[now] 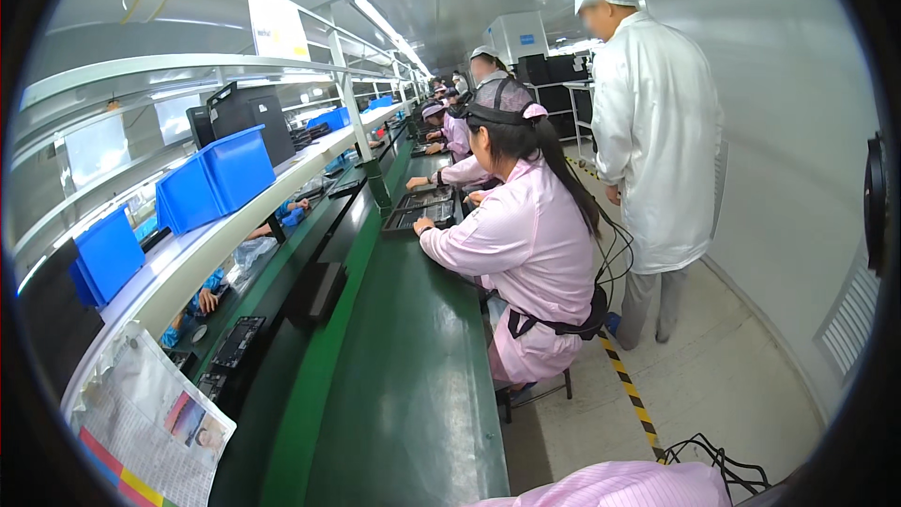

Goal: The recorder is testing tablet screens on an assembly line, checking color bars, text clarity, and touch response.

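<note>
Pink cloth, a striped sleeve or knee (619, 488) of the wearer, is seen at the bottom edge right of centre; neither of the wearer's own hands is in view, so whether they are open, closed or gripping cannot be told. A green conveyor bench (413, 385) is seen running from the bottom centre up toward the middle of the frame, and its near stretch beside the pink cloth is shown as plain green surface. Black cables (718, 465) are looped on the floor at lower right, next to a yellow-and-black floor stripe (631, 394).

At centre, a seated co-worker in a pink smock (535, 253) is shown on a stool (535, 394), both hands laid on a dark laptop base (422, 216) that rests on the bench in the middle of the frame. More seated workers are lined up beyond, toward the upper centre. A standing person in a white coat and cap (657, 131) is placed at upper right, just behind the seated co-worker.

Along the left, a white shelf (235, 225) carries blue bins (216, 178) and, at lower left, a printed paper sheet (150, 422). Below the shelf, a dark circuit board (235, 343) is laid on the lower belt at lower left, well apart from the pink cloth. A dark monitor (249, 113) is stood on the shelf at upper left.
</note>
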A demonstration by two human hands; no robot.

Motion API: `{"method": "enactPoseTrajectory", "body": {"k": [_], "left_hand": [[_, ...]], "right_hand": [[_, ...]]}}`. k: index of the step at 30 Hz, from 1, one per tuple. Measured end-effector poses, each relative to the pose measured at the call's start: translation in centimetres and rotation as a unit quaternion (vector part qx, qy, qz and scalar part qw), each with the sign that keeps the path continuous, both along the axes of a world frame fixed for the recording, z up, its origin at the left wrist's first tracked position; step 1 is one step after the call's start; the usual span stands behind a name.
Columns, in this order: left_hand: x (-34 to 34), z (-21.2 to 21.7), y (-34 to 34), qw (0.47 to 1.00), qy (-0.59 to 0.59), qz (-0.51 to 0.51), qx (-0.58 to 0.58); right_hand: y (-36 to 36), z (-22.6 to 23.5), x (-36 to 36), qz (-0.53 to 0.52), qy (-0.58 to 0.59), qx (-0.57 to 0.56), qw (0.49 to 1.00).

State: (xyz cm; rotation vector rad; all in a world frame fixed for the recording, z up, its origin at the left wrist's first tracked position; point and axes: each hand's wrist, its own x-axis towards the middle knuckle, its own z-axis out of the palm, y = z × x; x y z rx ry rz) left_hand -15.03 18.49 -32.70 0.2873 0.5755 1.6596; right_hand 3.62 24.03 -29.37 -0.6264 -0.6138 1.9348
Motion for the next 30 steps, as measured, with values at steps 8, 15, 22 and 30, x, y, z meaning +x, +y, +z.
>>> {"method": "enactPoseTrajectory", "body": {"k": [8, 15, 22, 30], "left_hand": [[-2.0, 0.1, -1.3, 1.0, 0.004, 0.018, -0.009], [-5.3, 0.6, -6.1, 0.998, 0.001, 0.068, -0.019], [-6.2, 0.1, -9.0, 0.99, -0.002, 0.136, -0.047], [-4.3, 2.6, -9.0, 0.987, 0.044, 0.139, -0.074]], "right_hand": [[0.6, -1.2, 0.0, -0.002, 0.02, 0.01, 1.0], [0.4, -1.1, 0.7, 0.02, 0.025, 0.024, 0.999], [-5.7, 14.1, 2.9, 0.079, 0.043, 0.166, 0.982], [-12.9, 25.9, 5.7, -0.066, 0.177, 0.712, 0.676]]}}
